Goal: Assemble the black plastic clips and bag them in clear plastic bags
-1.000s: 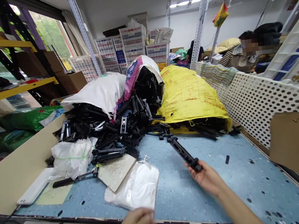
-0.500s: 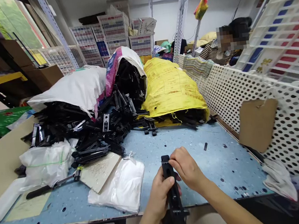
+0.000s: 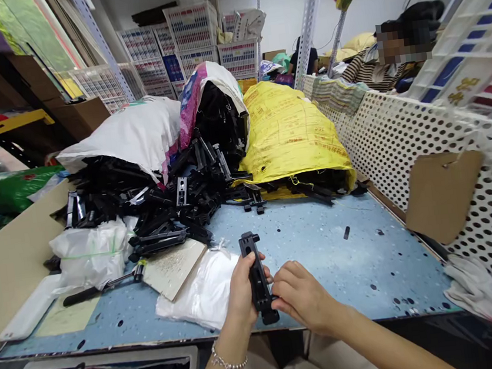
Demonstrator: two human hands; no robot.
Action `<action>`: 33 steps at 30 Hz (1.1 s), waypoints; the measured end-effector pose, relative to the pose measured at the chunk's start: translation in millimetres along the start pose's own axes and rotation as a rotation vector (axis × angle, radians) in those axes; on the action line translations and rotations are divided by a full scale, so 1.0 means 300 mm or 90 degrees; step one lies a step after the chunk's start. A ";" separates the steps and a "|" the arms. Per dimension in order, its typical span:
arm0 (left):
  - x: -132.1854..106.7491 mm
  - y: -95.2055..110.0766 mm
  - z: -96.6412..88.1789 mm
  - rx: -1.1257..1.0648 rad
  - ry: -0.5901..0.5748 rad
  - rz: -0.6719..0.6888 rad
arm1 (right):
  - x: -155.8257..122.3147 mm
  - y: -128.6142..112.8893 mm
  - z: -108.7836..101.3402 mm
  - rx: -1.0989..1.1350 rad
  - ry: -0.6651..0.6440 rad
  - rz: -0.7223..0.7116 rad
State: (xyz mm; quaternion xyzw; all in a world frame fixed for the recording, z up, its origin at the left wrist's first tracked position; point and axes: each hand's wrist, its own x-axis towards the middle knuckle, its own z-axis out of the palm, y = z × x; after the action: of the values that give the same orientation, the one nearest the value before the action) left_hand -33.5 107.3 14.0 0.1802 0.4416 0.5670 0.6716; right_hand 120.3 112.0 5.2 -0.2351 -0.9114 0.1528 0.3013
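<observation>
A person is working at a blue speckled surface (image 3: 334,257) in a crowded storeroom. The left hand (image 3: 242,282) is gripping a long black plastic bracket (image 3: 255,266) around its middle, holding it upright just above the near edge of the surface. The right hand (image 3: 301,296) is pinching the bracket's lower end with its fingertips. A beaded bracelet (image 3: 228,364) is circling the left wrist.

Just left of the bracket, a clear plastic bag (image 3: 200,290) is lying flat, touching a speckled board (image 3: 173,267). A screwdriver (image 3: 98,289) is lying beside the board, near a knotted white bag (image 3: 89,255). Behind them, a big pile of black parts (image 3: 163,200) is spilling from a white sack (image 3: 133,132), a pink-patterned sack (image 3: 199,89) and a yellow sack (image 3: 293,131).

A white perforated panel (image 3: 400,137) is running along the right side of the surface, with a cardboard piece (image 3: 442,194) hanging on it and a rag (image 3: 473,286) lying at its foot. Beyond the panel, another person in a striped top (image 3: 370,69) is sitting. Stacked white crates (image 3: 193,36) are standing against the far wall, and a yellow shelf (image 3: 3,124) is running along the left.
</observation>
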 end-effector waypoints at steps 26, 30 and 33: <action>-0.066 -0.029 0.036 0.104 0.122 0.218 | 0.004 -0.021 -0.013 0.226 -0.133 0.217; -0.065 0.000 0.024 0.120 0.097 0.198 | 0.002 -0.026 -0.020 0.194 -0.144 0.214; -0.044 0.012 0.034 0.001 0.012 0.045 | 0.028 -0.017 -0.079 -0.028 -0.106 -0.044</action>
State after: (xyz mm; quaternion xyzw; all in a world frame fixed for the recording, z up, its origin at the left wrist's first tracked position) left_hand -27.2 98.7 27.4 0.1906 0.4420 0.5915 0.6469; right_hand 127.3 115.4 29.6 -0.1965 -0.9439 0.1415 0.2244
